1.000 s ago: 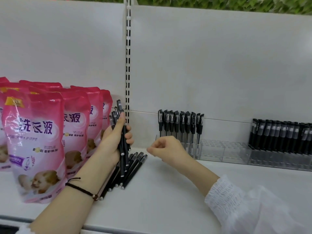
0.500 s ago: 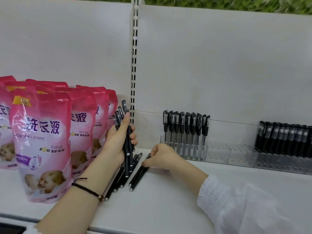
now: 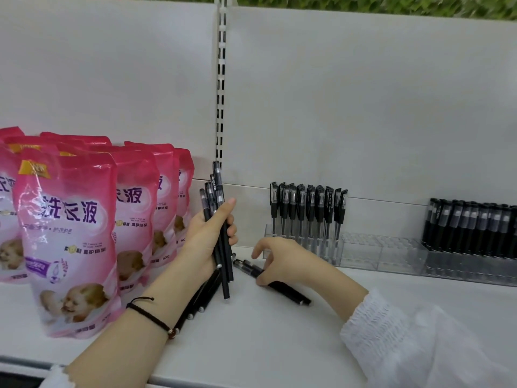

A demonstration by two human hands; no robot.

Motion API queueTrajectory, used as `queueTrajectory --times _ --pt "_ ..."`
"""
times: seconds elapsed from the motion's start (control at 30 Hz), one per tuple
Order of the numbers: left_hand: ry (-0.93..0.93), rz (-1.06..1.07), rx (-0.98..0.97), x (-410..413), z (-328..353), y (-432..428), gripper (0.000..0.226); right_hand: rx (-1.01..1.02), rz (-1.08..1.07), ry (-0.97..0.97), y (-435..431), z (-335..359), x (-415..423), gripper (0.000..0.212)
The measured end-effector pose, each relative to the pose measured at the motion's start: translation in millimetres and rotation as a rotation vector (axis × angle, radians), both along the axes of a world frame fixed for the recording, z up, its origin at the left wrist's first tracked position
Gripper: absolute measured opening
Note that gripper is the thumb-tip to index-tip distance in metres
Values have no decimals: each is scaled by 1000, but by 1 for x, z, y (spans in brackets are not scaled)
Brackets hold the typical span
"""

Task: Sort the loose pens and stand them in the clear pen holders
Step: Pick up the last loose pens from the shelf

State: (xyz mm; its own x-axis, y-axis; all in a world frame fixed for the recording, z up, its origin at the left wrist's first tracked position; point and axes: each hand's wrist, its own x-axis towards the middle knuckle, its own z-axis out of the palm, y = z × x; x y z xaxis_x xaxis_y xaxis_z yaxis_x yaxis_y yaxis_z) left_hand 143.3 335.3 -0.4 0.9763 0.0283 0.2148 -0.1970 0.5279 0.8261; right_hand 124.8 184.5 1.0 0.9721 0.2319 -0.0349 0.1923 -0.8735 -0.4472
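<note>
Standing in the clear pen holders [image 3: 383,254] — black pens [image 3: 307,211], both ends

Bright, even, soft light fills a white shelf [image 3: 279,348], leaving only faint, soft-edged shadows. Glossy pink pouches [image 3: 70,219] catch pale glare. Wide-angle bending curves the edges; the far-right pens [image 3: 475,228] and the greenery [image 3: 363,2] along the top look blurred.

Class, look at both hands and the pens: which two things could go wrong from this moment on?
1. The left hand grips an uneven bundle of pens, some sticking out below; one might slip out.
2. The right hand pinches lying pens toward one end; one could drop or roll on the shelf.
</note>
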Motion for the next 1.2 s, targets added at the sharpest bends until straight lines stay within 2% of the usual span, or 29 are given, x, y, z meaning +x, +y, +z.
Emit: queueTrajectory --times 0.07,0.23,0.47,0.53,0.67,0.73,0.87,1.13,1.2 --pt "-59 -3 -5 0 1 -2 27 -53 -23 41 -8 6 -1 48" --pt "-115 -52 158 -4 -5 -8 36 -68 -54 165 -19 16 0 35" --pt "-137 -140 255 -7 -12 -11 14 -38 -84 169 -25 16 -2 21" --pt "-112 -139 208 -7 -11 -11 14 103 -125 124 -29 20 -2 17" --pt "-126 -29 152 -2 -11 -8 21 750 -76 58 -35 26 -3 17" --pt "-156 35 166 -1 -11 -9 19 901 -18 15 -27 26 -4 16" --pt "-227 110 217 -6 -8 -11 13 890 29 -112 -7 24 -13 11" --pt "-188 100 272 -9 -8 -13 35 817 7 -224 10 10 -15 6" --pt "-189 84 260 -8 -9 -12 37 810 -32 -214 9 10 -15 13"
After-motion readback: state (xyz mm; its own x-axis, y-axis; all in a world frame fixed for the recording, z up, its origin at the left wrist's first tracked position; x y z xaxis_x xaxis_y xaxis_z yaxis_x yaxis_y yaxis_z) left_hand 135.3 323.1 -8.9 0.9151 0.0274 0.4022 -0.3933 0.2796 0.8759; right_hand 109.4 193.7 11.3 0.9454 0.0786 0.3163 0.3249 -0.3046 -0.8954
